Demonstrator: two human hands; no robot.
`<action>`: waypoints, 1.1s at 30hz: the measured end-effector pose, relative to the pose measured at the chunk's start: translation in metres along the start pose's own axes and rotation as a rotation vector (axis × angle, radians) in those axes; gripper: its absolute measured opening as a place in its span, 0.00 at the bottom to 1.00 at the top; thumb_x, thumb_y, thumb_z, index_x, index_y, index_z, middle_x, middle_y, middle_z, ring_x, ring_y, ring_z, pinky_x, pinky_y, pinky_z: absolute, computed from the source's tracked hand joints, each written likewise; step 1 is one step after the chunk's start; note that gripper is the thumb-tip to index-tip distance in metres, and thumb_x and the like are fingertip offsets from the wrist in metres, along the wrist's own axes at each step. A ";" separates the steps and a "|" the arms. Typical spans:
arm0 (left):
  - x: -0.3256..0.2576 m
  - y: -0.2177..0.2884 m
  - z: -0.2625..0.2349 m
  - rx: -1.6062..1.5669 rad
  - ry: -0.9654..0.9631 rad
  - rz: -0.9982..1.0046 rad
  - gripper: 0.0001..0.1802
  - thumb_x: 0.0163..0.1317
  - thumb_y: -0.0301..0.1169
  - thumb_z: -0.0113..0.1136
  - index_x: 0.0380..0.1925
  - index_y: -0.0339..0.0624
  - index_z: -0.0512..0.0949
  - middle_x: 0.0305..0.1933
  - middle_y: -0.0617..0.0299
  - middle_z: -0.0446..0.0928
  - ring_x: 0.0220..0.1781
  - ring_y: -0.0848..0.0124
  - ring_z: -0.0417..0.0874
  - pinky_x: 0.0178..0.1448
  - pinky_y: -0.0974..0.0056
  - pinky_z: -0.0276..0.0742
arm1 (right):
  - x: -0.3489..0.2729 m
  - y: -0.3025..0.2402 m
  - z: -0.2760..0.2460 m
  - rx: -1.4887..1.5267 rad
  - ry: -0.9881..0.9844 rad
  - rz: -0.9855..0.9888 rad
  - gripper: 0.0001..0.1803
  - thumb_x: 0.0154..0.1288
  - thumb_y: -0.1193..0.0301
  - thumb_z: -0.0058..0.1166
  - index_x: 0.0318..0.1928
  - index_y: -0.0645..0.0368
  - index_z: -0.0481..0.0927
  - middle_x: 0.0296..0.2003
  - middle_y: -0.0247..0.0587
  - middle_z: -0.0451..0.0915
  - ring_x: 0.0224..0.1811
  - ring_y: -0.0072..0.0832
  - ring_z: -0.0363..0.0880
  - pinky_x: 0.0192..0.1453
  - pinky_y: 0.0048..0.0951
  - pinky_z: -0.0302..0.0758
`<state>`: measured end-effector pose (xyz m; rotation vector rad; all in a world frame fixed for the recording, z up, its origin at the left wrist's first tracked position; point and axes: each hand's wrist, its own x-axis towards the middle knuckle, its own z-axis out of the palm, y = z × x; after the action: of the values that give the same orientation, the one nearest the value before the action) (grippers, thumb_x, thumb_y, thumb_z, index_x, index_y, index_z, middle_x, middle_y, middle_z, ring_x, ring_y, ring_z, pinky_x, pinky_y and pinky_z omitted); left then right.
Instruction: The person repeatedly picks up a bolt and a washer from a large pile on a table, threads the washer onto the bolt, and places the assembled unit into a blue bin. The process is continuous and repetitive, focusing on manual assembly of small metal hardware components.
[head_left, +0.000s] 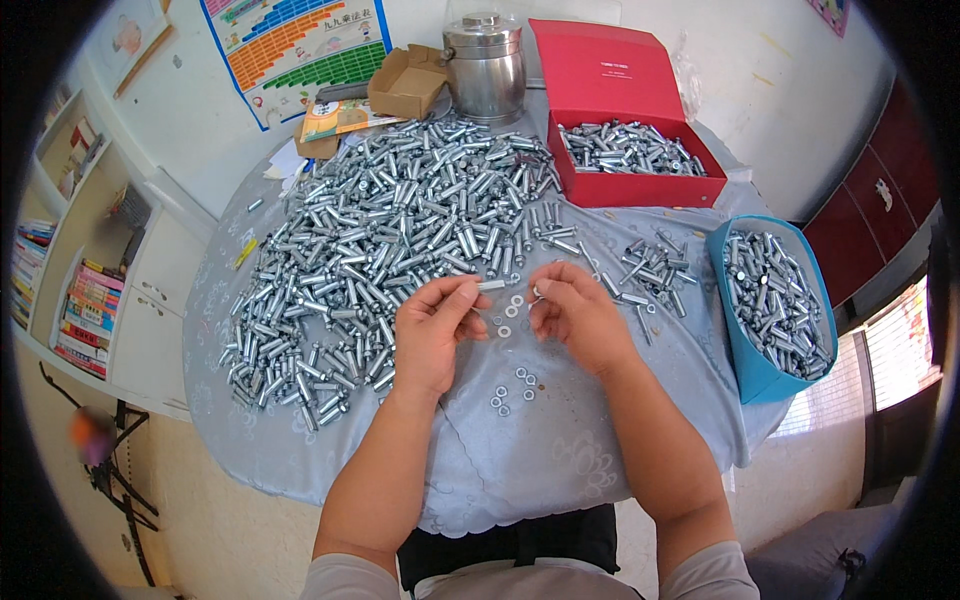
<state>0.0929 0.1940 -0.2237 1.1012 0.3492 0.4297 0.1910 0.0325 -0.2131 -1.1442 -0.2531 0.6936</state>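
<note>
My left hand (437,325) pinches a silver expansion bolt (491,285), its end pointing toward my right hand. Thumb and forefinger of my right hand (580,315) are closed on a small, pale metal ring (540,291), perhaps a washer or nut. The two hands are a short way apart over the cloth. Between them lie several loose washers (512,310). Nearer to me is a small group of hex nuts (502,391). A large heap of similar bolts (400,215) spreads behind and left of my left hand.
A smaller bolt pile (655,262) lies right of my right hand. Behind it stands an open red box (640,192) of bolts; a blue fabric bin (765,365) of bolts is at the table's right edge. A steel pot (485,70) and cardboard box (408,85) stand behind the heap.
</note>
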 end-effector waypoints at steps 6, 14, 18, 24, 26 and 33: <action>-0.004 -0.002 0.004 0.111 -0.146 -0.018 0.14 0.63 0.26 0.61 0.48 0.35 0.81 0.31 0.63 0.80 0.25 0.79 0.75 0.29 0.74 0.72 | -0.002 0.003 0.002 -0.061 -0.098 0.132 0.11 0.66 0.66 0.60 0.40 0.62 0.78 0.27 0.32 0.75 0.21 0.16 0.69 0.23 0.19 0.66; -0.005 -0.004 0.005 0.113 -0.123 -0.044 0.14 0.63 0.26 0.61 0.48 0.34 0.81 0.33 0.61 0.82 0.26 0.78 0.77 0.31 0.73 0.75 | -0.001 0.004 0.003 -0.117 -0.043 0.068 0.12 0.68 0.65 0.58 0.40 0.62 0.80 0.24 0.28 0.74 0.22 0.16 0.70 0.23 0.20 0.66; -0.005 -0.005 0.008 0.146 -0.129 -0.033 0.13 0.64 0.26 0.60 0.48 0.33 0.81 0.34 0.59 0.82 0.25 0.78 0.77 0.30 0.72 0.75 | -0.003 0.003 0.003 -0.166 -0.102 0.079 0.12 0.68 0.65 0.57 0.41 0.62 0.80 0.25 0.29 0.75 0.22 0.16 0.71 0.23 0.19 0.67; 0.002 -0.001 -0.004 0.066 -0.005 0.013 0.11 0.65 0.26 0.58 0.45 0.32 0.80 0.35 0.57 0.83 0.26 0.77 0.77 0.30 0.70 0.76 | 0.006 0.002 -0.016 -0.015 -0.002 0.067 0.11 0.67 0.67 0.57 0.40 0.62 0.79 0.25 0.30 0.74 0.20 0.16 0.69 0.18 0.19 0.62; 0.002 -0.002 -0.006 0.026 -0.027 0.020 0.10 0.65 0.26 0.58 0.44 0.33 0.80 0.36 0.57 0.83 0.27 0.76 0.78 0.33 0.69 0.77 | 0.005 -0.001 -0.011 0.061 -0.027 0.114 0.10 0.66 0.67 0.57 0.40 0.61 0.78 0.24 0.30 0.74 0.19 0.16 0.68 0.17 0.18 0.60; -0.008 -0.007 0.010 0.299 -0.181 0.123 0.15 0.64 0.25 0.58 0.50 0.35 0.78 0.40 0.59 0.82 0.30 0.77 0.79 0.36 0.71 0.77 | 0.003 0.005 0.000 -0.017 0.096 0.059 0.06 0.65 0.70 0.56 0.39 0.59 0.78 0.24 0.30 0.73 0.19 0.15 0.67 0.17 0.17 0.58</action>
<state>0.0923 0.1798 -0.2252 1.4478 0.1896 0.3907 0.1913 0.0356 -0.2181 -1.2016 -0.1452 0.6874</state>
